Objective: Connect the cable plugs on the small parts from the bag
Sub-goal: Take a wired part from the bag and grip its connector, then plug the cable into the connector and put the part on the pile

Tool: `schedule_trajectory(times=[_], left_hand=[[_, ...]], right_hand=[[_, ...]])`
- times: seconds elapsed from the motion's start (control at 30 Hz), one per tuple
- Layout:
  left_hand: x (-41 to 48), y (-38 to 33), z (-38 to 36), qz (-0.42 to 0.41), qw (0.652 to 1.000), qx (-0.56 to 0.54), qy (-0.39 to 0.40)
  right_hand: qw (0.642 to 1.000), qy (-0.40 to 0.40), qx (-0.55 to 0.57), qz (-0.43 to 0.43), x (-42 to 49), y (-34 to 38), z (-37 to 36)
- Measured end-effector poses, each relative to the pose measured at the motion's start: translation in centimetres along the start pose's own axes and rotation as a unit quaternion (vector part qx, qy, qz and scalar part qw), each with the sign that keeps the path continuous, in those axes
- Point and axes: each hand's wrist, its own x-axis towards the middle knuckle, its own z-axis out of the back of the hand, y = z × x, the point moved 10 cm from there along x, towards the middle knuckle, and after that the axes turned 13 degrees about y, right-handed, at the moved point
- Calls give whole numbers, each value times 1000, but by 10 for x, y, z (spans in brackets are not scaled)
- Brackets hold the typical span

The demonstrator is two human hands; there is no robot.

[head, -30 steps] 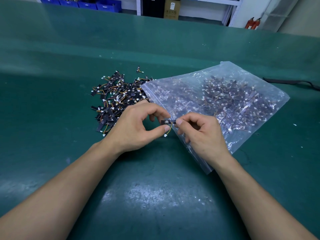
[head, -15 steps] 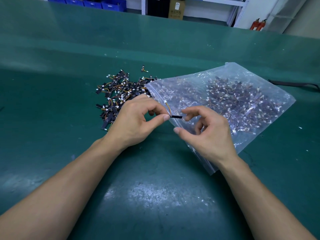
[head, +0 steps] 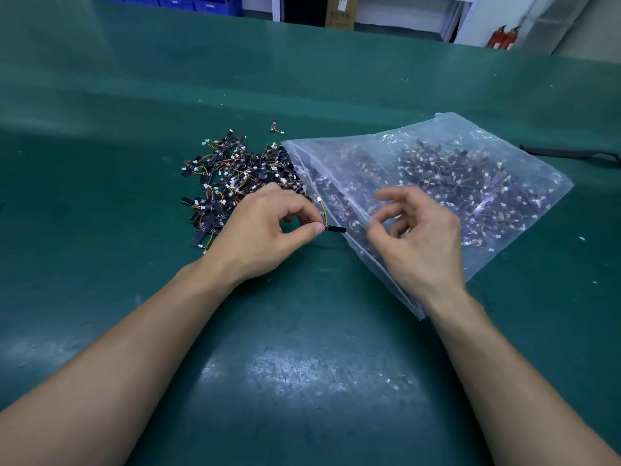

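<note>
Fingertips of the left hand pinch a part by the bag mouth, its plug loose above, while the right hand hovers slack and empty, so mating seems not yet done; next, the right must catch that plug and seat it squarely.

cardboard box print seems unreadable
</note>
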Motion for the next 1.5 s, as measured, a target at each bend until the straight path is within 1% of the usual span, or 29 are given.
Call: schedule_trajectory(times=[0.17,0.23,0.33,0.43,0.47,0.5,0.6,0.67,0.73,0.8,0.93,1.0,1.03,1.1,1.2,1.3,1.4,1.5], left_hand=[[20,-18,-7,-18,998,54,-1],[33,-22,-15,1,995,96,14],[56,-28,-31,54,976,209,25],[81,-33,-49,86,961,257,52],[89,-33,-54,93,961,251,65],[94,-33,-57,101,968,221,70],[99,-28,-60,133,985,95,53],[97,-24,-59,151,984,90,30],[92,-20,-56,165,980,113,8],[89,-19,-56,151,969,197,21],[67,-13,-47,133,958,252,42],[51,-12,-33,101,963,249,36],[42,-11,-24,88,968,230,34],[26,-3,-3,81,974,206,38],[4,18,27,107,968,226,39],[-11,36,48,145,956,254,34],[-18,51,51,190,944,263,61],[-19,53,47,204,940,262,81]], right_hand=[[999,-31,20,28,-2,9,8],[998,-39,30,32,-3,11,10],[998,-50,31,38,-4,15,14],[997,-57,36,48,-5,19,16],[996,-61,39,47,-5,19,17],[996,-66,42,45,-5,19,18],[995,-78,45,49,-5,18,22],[995,-73,46,54,-5,19,21],[996,-58,38,57,-5,20,17],[997,-44,28,56,-5,20,12],[999,-17,20,37,-4,14,3],[1000,0,9,28,-4,11,-2],[1000,11,4,24,-3,10,-4],[999,36,-7,12,-3,7,-10],[998,64,-13,-11,-2,2,-18],[998,57,7,-15,-3,2,-17],[998,60,-1,-23,-3,1,-18],[997,68,4,-28,-4,0,-21]])
